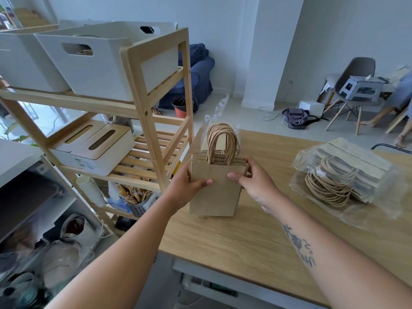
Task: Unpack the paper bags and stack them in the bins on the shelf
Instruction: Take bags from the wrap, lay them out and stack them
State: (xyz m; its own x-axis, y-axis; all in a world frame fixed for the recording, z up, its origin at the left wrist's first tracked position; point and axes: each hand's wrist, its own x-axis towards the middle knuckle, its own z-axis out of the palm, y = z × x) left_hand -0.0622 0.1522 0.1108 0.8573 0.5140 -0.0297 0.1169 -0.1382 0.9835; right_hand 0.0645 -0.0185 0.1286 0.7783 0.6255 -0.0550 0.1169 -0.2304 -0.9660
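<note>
**Q:** Item one, the task's thing?

**A:** Stack of paper bags [217, 186], brown, twisted handles up, held upright at the edge of the table [256, 241] nearest the shelf [156, 103]. Your left hand [189, 188] grips one side with the thumb across the front. Your right hand [252, 184] clasps the other, fingers curled round the edge. A clear wrapper [219, 112] stands loose behind the handles.

**Q:** Handling note?

**A:** Square the edges while both thumbs press the front. Shed that wrapper before you lift, or it will ride along. Keep the stack pinched flat, because loose bags will likely fan out. Carry it up to the shelf's top tier, handles leading.

**Q:** Containers?

**A:** On the shelf's top tier:
- White bin [100, 70], at the shelf's right end. Something tan shows through the handle slot, possibly bags, but it is too dim to confirm.
- Second white bin [24, 63], at its left end, contents hidden.

On the shelf's middle tier:
- Two lidded boxes [98, 150], slots on top.

Well apart from the shelf, on the table:
- Sealed pack of bags [341, 175], unopened.
</note>
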